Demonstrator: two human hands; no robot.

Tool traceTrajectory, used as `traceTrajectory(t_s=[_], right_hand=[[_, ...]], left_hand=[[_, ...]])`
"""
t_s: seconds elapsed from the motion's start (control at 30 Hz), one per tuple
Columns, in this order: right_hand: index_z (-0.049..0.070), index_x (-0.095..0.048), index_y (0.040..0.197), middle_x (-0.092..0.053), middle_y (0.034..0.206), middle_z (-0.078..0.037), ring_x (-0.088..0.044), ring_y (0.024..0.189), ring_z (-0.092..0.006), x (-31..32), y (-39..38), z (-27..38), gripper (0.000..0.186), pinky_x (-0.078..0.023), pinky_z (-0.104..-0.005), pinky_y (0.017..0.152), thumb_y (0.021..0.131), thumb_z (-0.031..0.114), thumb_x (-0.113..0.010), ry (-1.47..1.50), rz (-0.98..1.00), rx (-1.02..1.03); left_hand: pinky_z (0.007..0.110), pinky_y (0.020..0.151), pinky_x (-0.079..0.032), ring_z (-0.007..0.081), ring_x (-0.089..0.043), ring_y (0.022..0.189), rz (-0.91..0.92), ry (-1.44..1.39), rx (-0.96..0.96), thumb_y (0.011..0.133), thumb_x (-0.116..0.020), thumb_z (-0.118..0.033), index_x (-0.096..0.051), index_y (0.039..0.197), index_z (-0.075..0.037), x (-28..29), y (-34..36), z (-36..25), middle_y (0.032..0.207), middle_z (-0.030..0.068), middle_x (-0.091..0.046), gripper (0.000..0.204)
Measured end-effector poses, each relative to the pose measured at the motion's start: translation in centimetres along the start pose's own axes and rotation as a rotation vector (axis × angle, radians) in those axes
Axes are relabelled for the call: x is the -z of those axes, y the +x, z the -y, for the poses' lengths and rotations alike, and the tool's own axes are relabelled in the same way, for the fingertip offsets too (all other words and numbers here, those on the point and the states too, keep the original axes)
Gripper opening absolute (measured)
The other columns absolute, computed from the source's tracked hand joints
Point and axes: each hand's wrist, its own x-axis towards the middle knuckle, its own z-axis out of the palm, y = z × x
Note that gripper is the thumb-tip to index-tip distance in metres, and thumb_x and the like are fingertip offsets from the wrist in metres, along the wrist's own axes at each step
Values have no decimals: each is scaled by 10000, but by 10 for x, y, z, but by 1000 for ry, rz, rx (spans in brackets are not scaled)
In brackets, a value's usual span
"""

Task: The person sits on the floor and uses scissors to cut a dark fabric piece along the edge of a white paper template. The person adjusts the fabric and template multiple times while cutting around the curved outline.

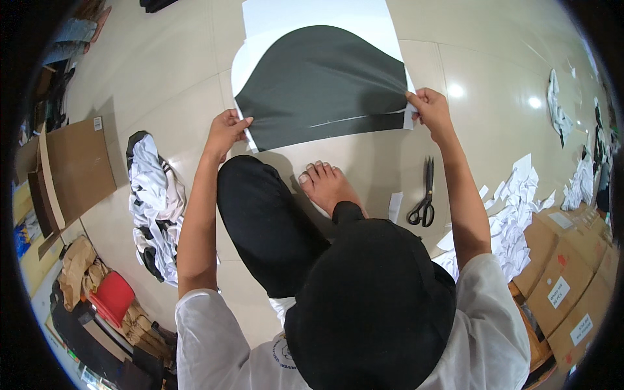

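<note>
At far left, a flattened cardboard sheet is seen on the tiled floor, with a heap of white and black cloth beside it. The near left corner of a dark fabric piece, cut with a curved top and laid over white paper, is pinched by the closed fingers of the left hand. A bare foot is planted just below the fabric's lower edge. The fabric's right corner is gripped and pulled taut by the right hand, fingers closed on it. Black scissors lie near the right forearm, with white paper scraps and cardboard boxes further right.
</note>
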Motion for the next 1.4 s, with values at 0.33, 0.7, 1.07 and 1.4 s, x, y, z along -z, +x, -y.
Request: traceTrajectory(t_s=[0.33, 0.7, 1.07, 1.4], right_hand=[[-8, -744, 943, -700, 746, -41, -624, 582, -118, -8, -19, -31, 295, -503, -284, 562, 999, 270, -825, -58, -42, -35], [-28, -769, 977, -706, 755, -48, -609, 596, -108, -7, -24, -48, 316, -505, -295, 559, 992, 280, -836, -90, -76, 20], [-28, -814, 1000, -760, 783, -75, -676, 627, -124, -6, -29, -60, 277, -556, -293, 591, 973, 246, -836, -157, -155, 83], [-33, -802, 961, -737, 766, -52, -642, 622, -107, 2, -30, -53, 247, -528, -286, 592, 969, 212, -838, -97, -98, 73]], left_hand=[[287, 712, -635, 106, -683, 763, 87, 43, 88, 955, -877, -99, -605, 951, -67, 7, 0, 13, 862, 21, -682, 273], [287, 637, -640, 128, -717, 697, 75, 153, 33, 932, -893, -80, -596, 924, -54, 3, -3, 13, 803, 65, -717, 299], [272, 648, -636, 149, -751, 736, 138, 191, 47, 916, -893, -67, -606, 943, -35, 10, 0, 24, 815, 78, -728, 290], [271, 642, -606, 136, -726, 723, 142, 210, 81, 916, -898, -78, -613, 951, -46, 10, -1, 21, 829, 62, -728, 288]])
